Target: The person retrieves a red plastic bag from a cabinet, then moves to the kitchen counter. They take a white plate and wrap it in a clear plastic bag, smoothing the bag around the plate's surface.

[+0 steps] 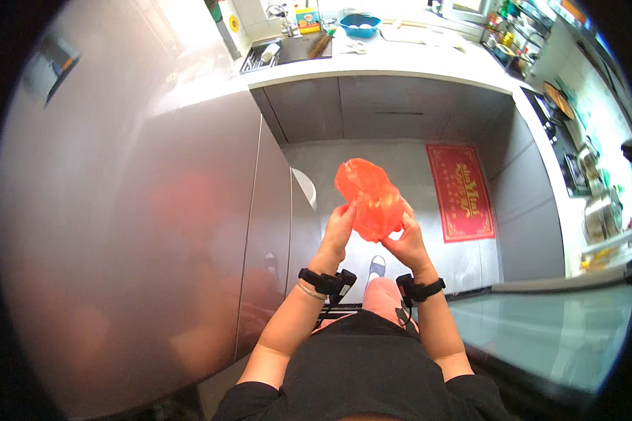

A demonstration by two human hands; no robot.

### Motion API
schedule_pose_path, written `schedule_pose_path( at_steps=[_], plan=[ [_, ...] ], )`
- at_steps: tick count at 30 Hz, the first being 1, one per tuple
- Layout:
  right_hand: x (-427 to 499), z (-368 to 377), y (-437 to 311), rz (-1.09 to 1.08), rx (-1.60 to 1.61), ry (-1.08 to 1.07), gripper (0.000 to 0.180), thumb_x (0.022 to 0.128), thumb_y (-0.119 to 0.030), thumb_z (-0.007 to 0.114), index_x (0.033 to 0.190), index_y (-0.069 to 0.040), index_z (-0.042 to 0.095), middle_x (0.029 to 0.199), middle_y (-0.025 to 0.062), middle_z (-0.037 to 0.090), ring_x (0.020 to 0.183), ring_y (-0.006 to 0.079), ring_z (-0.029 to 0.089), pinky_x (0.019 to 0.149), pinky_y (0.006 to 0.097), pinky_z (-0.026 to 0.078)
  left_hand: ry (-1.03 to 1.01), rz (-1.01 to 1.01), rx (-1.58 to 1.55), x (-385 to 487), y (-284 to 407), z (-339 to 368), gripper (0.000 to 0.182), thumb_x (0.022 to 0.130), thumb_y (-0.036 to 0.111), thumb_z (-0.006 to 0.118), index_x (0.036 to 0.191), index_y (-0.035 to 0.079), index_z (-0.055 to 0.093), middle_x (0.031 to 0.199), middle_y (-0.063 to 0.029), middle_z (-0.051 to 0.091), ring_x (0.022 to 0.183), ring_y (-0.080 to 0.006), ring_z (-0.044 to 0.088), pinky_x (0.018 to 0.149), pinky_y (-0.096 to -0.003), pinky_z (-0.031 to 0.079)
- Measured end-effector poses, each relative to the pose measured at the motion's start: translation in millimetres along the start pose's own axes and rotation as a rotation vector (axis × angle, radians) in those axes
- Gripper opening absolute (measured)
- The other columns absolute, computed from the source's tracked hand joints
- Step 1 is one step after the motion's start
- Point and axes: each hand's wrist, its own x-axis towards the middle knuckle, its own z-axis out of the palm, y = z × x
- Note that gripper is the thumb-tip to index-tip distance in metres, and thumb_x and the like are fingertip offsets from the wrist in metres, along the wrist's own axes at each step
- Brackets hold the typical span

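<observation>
An orange-red plastic bag, crumpled and thin, is held up in front of me above the grey floor. My left hand pinches its left side between thumb and fingers. On the lower right, my right hand grips the bag's edge, with some fingers hidden behind the plastic. Whether anything is inside the bag I cannot tell. Both wrists carry black strapped devices, and a bracelet circles the left one.
A red floor mat with gold writing lies right of the bag. Ahead runs a white counter with a sink and a blue basin. Tall grey cabinet doors stand left; a stove and pots are right, a glass door lower right.
</observation>
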Motion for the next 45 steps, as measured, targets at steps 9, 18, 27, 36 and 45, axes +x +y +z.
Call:
schedule_pose_path(
  at_steps=[9,18,27,36,45],
  plan=[
    [174,-60,80,0.012,0.292,-0.280,0.049,0.068,-0.016,0.076,0.114,-0.001,0.065,0.131,0.0135,0.056,0.141,0.0314,0.033,0.113,0.0432,0.028,0.288,0.747,0.131,134,62,23,0.086,0.078,0.008,0.068,0.148,0.003,0.020,0.148,-0.0201,0.029,0.135,-0.0324,0.035,0.109,-0.0434,0.032],
    [360,-29,194,0.295,0.196,-0.156,0.020,0.073,-0.013,0.078,0.078,0.000,0.063,0.101,0.0139,0.064,0.108,0.0265,0.058,0.093,0.0356,0.044,0.417,0.646,0.793,311,134,13,0.033,0.076,0.005,0.057,0.109,0.002,0.062,0.092,-0.0212,0.064,0.089,-0.0399,0.061,0.076,-0.0458,0.050],
    [494,41,263,0.296,0.001,-0.526,0.100,0.061,-0.024,0.089,0.141,0.004,0.036,0.136,0.0242,0.045,0.125,0.0347,0.048,0.107,0.0373,0.038,0.464,0.495,0.791,429,182,-35,0.023,0.081,0.020,0.056,0.095,0.008,0.069,0.084,-0.0236,0.065,0.082,-0.0434,0.062,0.070,-0.0505,0.050],
    [577,81,360,0.745,0.192,-0.325,0.027,0.077,0.011,0.044,0.090,0.004,0.066,0.081,0.0116,0.068,0.074,0.0194,0.064,0.070,0.0311,0.054,1.207,0.446,0.580,441,179,-111,0.029,0.076,-0.002,0.053,0.102,0.001,0.064,0.100,-0.0203,0.065,0.097,-0.0394,0.060,0.088,-0.0435,0.047],
    [664,191,305,0.480,0.370,-1.406,0.027,0.089,-0.003,0.057,0.115,0.002,0.062,0.102,0.0064,0.068,0.095,0.0138,0.061,0.083,0.0286,0.049,0.796,0.186,0.646,504,183,-74,0.070,0.071,0.002,0.069,0.137,0.007,0.044,0.128,-0.0221,0.053,0.117,-0.0381,0.054,0.093,-0.0420,0.047]
  ],
)
